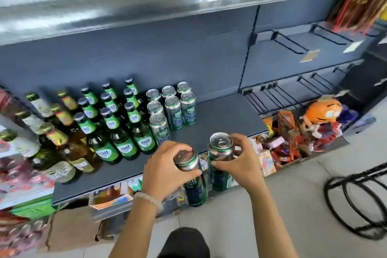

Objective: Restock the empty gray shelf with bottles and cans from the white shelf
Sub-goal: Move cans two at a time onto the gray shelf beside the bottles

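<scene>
Left can (193, 176): a green and silver beer can, tilted with its top toward the shelf, gripped near its upper end and held over the front edge of the gray shelf.
Left hand (165, 169): fingers curled over the can's rim and thumb pressed across its side, closed round it; a pale beaded bracelet (146, 197) sits at the wrist.
Right can (221, 161): the same kind of beer can, nearly upright, pull tab facing up, just beside the left can, also at the shelf's front edge.
Right hand (240, 161): fingers wrapped behind the can's upper part, thumb across its front, closed on it.
Gray shelf (226, 117): its bare dark board lies just beyond the fingertips of both hands.
Standing cans (172, 104): seven matching cans in rows on the shelf, beyond the left hand's fingers.
Green beer bottles (117, 119): capped and upright in rows, left of the standing cans.
Amber and pale bottles (54, 128): farther left of the fingers, at the shelf's end.
Snack packets (280, 151): on a lower level, right of the right hand's fingers.
Orange plush toy (322, 111): beyond the snack packets, to the right.
</scene>
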